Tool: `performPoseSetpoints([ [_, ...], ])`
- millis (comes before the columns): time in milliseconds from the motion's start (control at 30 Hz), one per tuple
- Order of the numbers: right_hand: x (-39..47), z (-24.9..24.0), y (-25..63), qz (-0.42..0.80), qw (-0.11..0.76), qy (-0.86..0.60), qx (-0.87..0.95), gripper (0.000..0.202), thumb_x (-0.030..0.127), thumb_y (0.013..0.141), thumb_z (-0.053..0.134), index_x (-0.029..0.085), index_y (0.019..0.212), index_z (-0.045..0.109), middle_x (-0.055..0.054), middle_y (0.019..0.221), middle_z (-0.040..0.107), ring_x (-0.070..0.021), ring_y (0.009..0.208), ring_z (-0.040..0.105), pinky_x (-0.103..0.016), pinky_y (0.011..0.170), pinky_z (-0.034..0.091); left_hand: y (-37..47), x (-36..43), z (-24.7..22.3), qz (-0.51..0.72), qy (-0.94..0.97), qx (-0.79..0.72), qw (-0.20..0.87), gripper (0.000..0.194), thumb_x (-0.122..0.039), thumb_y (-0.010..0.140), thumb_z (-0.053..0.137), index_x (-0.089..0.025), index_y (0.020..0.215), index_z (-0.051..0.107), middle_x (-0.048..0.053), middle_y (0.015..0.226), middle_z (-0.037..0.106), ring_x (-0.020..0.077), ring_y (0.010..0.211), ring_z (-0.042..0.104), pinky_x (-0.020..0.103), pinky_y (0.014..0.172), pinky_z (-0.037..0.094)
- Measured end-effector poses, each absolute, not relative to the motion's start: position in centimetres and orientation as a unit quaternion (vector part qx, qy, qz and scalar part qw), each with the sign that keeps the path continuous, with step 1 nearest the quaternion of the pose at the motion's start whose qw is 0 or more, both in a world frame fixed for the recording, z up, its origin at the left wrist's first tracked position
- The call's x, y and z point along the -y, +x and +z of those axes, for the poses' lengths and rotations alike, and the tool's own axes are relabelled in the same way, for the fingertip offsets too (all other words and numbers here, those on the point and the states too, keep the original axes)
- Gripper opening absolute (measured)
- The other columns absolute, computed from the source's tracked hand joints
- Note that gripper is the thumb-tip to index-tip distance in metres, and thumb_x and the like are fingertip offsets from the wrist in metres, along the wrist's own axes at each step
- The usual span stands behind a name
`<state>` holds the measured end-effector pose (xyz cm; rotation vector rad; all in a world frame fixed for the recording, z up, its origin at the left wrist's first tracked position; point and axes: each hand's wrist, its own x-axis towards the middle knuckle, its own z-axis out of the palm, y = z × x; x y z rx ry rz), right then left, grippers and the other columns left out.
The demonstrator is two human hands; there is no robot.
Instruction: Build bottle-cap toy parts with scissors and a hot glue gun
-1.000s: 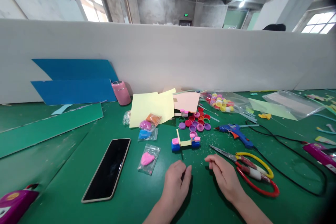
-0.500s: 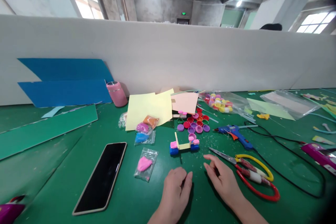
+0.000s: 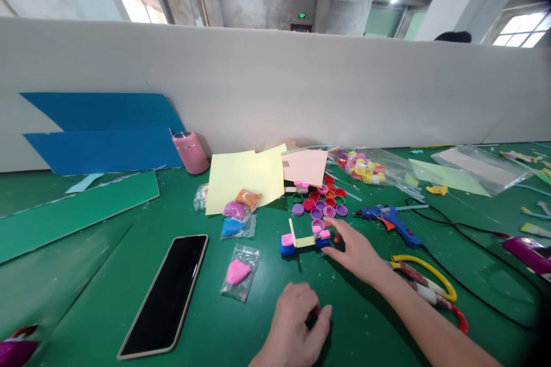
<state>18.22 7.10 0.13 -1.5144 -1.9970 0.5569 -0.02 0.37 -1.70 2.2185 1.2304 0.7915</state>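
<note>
Honestly, the stick-and-block craft model (image 3: 305,242), 12 o'clock from the left hand (image 3: 298,324) (fingers curled, thumb apart), looks light, breakable; I'd grip its blue ends (image 3: 287,248). Right hand (image 3: 353,248), fingers spread, straddles one; can't tell if touching.

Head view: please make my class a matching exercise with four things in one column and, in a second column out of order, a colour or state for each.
1. right hand
2. phone
3. left hand
4. glue gun

A. black with a pale edge
B. loosely curled, apart from the small model
C. blue and orange
D. thumb and index finger spread at the small model's end

Pairs: 1-D, 2-A, 3-B, 4-C
</note>
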Motion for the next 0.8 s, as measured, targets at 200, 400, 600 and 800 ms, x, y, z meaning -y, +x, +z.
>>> performPoseSetpoints([
  [200,-8.8,0.6,17.7,0.236,0.244,-0.539,0.771,0.045,0.023,0.07,0.06,0.025,0.113,0.05,-0.004,0.111,0.059,-0.0223,0.095,0.056,-0.033,0.078,0.043,-0.1,-0.6,-1.6,0.297,0.815,-0.445,0.224,0.023,-0.02,0.078,0.045,-0.019,0.056,0.042,0.002,0.055,0.052,0.0141,0.056,0.05,0.027,0.054,0.038],
  [400,-9.6,0.7,17.2,0.243,0.233,-0.521,0.784,0.035,0.023,0.07,0.061,0.024,0.105,0.057,-0.004,0.105,0.061,-0.0217,0.094,0.057,-0.032,0.08,0.042,0.1,-0.8,-1.6,0.306,0.821,-0.438,0.202,0.022,-0.017,0.076,0.046,-0.02,0.055,0.041,0.002,0.053,0.052,0.014,0.052,0.051,0.026,0.051,0.037],
  [600,-10.6,0.8,16.3,0.242,0.234,-0.512,0.791,0.035,0.022,0.072,0.061,0.024,0.106,0.057,-0.004,0.102,0.062,-0.0215,0.092,0.058,-0.031,0.078,0.043,-0.1,-0.9,-1.8,0.307,0.821,-0.443,0.19,0.022,-0.016,0.076,0.045,-0.02,0.055,0.04,0.002,0.053,0.053,0.0145,0.053,0.052,0.026,0.05,0.038],
  [800,-10.8,0.9,15.6,0.231,0.243,-0.506,0.795,0.028,0.022,0.073,0.061,0.024,0.101,0.057,-0.003,0.099,0.063,-0.0199,0.085,0.058,-0.03,0.074,0.042,-0.1,-1.0,-2.0,0.3,0.821,-0.448,0.189,0.022,-0.016,0.077,0.044,-0.02,0.056,0.04,0.003,0.054,0.054,0.0144,0.053,0.052,0.026,0.052,0.038],
])
